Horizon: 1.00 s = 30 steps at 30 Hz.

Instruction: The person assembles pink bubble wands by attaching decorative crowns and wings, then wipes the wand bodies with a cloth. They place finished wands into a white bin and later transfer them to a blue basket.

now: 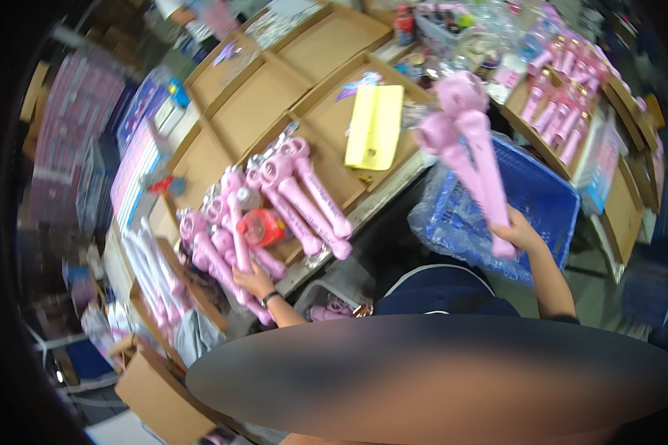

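Observation:
My right hand (521, 231) is closed round the lower ends of two pink toy wands (486, 167), which point up and away with their round heads at the top. They hang over a blue plastic basket (531, 185) lined with clear plastic. On the left, my left hand (254, 283) is closed on the handle of a pink wand (240, 241) among several others lying on the cardboard trays. Close by lie a red bottle (261, 227) and more pink wands (297, 196) with dark lettering along their handles. Blur hides the finer detail of the wand heads.
Shallow cardboard trays (256, 96) cover the table, with a yellow sheet (375, 127) in one. More pink wands (564, 111) fill a carton at the right. A grey bin (334, 293) with pink parts stands below the table edge. White wrapped pieces (148, 274) lie far left.

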Tool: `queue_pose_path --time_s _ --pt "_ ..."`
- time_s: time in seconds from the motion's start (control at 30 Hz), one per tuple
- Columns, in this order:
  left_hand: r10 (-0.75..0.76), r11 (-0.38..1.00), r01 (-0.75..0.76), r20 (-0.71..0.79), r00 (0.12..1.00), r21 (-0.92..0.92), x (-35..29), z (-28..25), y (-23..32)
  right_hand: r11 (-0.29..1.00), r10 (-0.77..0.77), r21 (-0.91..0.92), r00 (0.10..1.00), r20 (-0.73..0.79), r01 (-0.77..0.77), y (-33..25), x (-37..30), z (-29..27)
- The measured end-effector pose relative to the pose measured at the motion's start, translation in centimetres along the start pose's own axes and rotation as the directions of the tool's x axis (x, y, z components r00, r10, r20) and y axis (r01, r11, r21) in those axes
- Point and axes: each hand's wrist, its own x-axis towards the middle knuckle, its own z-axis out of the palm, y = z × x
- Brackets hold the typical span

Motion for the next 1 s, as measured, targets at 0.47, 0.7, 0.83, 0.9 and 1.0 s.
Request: queue_pose_path --time_s 0.47,0.7,0.83,0.9,1.0 --pt "-0.048 0.999 0.047 -0.022 0.999 -0.02 -1.0 -1.8 1.8 0.697 -0.043 -0.712 0.985 -0.166 -0.089 7.1 -11.5 -8.5" --pt "0.037 0.994 -0.04 -0.038 0.999 -0.103 -9.8 -4.4 2.0 0.315 0.093 -0.945 0.994 -0.065 -0.092 14.9 -9.7 -13.5" --pt "0.142 0.989 -0.143 0.017 0.99 0.025 -17.7 -8.6 2.5 0.253 0.029 -0.967 0.999 0.035 0.027 18.5 -6.6 -14.7" --pt "0.106 0.994 -0.109 0.098 0.99 0.028 -21.5 -11.6 2.2 0.215 0.0 -0.973 0.996 0.086 0.084 20.3 -4.7 -14.4" --pt "0.054 0.986 -0.078 0.161 0.986 0.147 -26.1 -16.4 1.1 0.191 -0.057 -0.968 0.986 0.156 0.165 23.2 -2.1 -13.6"
